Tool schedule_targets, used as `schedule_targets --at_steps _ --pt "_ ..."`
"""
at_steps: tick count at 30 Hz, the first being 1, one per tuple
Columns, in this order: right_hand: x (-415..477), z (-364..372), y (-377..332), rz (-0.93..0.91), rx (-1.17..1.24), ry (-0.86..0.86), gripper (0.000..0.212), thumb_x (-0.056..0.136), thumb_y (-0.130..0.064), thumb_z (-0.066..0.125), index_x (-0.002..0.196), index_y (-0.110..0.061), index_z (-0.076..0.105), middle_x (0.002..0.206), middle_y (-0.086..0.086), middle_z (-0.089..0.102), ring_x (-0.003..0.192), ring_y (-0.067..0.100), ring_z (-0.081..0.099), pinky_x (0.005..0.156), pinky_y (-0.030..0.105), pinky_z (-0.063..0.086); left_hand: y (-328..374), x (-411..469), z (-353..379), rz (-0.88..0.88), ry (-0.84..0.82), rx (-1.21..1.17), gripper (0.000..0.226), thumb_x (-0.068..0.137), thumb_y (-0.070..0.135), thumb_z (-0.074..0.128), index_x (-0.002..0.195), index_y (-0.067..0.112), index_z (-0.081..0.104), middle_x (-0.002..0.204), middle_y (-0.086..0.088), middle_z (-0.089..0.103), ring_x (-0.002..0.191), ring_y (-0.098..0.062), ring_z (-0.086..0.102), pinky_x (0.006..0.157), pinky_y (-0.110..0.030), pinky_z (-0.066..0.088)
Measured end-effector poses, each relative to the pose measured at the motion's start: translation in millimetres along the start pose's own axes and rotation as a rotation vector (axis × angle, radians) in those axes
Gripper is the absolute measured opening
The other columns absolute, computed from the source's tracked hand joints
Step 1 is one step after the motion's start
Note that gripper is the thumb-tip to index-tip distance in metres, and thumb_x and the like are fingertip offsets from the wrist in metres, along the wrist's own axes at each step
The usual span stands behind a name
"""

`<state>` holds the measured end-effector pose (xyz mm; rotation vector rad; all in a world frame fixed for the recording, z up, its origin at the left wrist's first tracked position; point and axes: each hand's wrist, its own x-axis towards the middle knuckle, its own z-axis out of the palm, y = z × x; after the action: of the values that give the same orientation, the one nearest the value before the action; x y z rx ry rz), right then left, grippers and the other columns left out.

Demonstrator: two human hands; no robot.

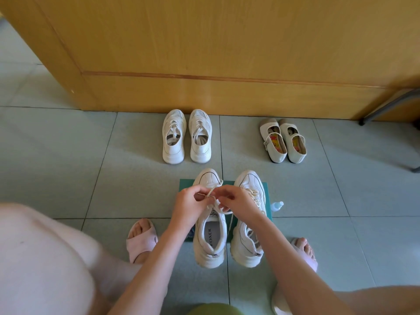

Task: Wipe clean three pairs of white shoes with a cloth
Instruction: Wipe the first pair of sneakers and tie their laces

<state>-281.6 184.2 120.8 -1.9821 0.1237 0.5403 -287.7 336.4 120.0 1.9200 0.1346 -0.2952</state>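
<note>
Two chunky white sneakers stand side by side on a green mat (264, 186) in front of me: the left sneaker (210, 242) and the right sneaker (246, 248). My left hand (187, 206) and my right hand (238, 201) both pinch the cream laces (212, 193) of the left sneaker above its tongue. A second pair of white mesh sneakers (186, 136) sits farther back by the wooden panel. A third pair of cream strap shoes (283, 139) sits to the back right. No cloth is plainly visible.
A small clear spray bottle (277, 205) lies at the mat's right edge. A wooden cabinet panel (227, 53) closes off the back. A metal chair leg (386, 108) stands at the far right. My feet in pink slippers (141, 242) flank the sneakers on the grey tiles.
</note>
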Motion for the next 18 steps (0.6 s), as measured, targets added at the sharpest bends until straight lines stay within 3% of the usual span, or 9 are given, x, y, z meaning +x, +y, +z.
schedule_targets --at_steps 3,8,11,13,18 --pt "4 0 2 0.012 0.053 -0.003 0.021 0.089 -0.002 0.057 0.102 -0.011 0.07 0.092 0.01 0.071 0.074 0.014 0.061 0.074 0.029 0.055 0 -3 3 -0.053 0.017 -0.145 0.008 0.076 0.007 0.074 0.078 0.014 0.071 0.075 0.002 0.072 0.067 -0.002 0.067 0.062 -0.013 0.051" --pt "4 -6 2 0.023 0.142 -0.059 0.017 0.083 -0.014 0.068 0.1 -0.013 0.071 0.076 -0.007 0.068 0.064 -0.003 0.06 0.062 0.01 0.046 -6 -5 4 -0.161 0.051 -0.307 0.012 0.075 0.006 0.074 0.085 0.011 0.069 0.083 -0.006 0.073 0.077 -0.013 0.069 0.072 -0.023 0.055" --pt "4 -9 2 -0.016 -0.031 -0.053 0.016 0.083 -0.023 0.069 0.099 -0.019 0.069 0.068 -0.012 0.058 0.055 -0.002 0.048 0.054 0.01 0.039 -7 -5 6 -0.19 0.053 -0.372 0.018 0.072 0.004 0.076 0.089 0.007 0.069 0.085 -0.007 0.073 0.076 -0.011 0.069 0.071 -0.02 0.055" --pt "6 -10 3 -0.048 -0.176 -0.035 0.013 0.083 -0.016 0.065 0.095 -0.02 0.065 0.066 -0.011 0.049 0.054 0.002 0.04 0.052 0.014 0.033 -7 -5 7 -0.205 0.046 -0.397 0.022 0.07 0.004 0.077 0.091 0.004 0.069 0.085 -0.007 0.073 0.075 -0.009 0.069 0.068 -0.017 0.054" --pt "9 -22 2 -0.082 -0.473 0.192 0.015 0.084 -0.008 0.059 0.087 -0.02 0.066 0.082 -0.012 0.054 0.071 0.007 0.05 0.058 0.017 0.039 -6 -6 7 -0.229 0.061 -0.42 0.019 0.073 0.001 0.074 0.091 0.003 0.069 0.084 -0.005 0.073 0.069 -0.003 0.067 0.066 -0.014 0.053"
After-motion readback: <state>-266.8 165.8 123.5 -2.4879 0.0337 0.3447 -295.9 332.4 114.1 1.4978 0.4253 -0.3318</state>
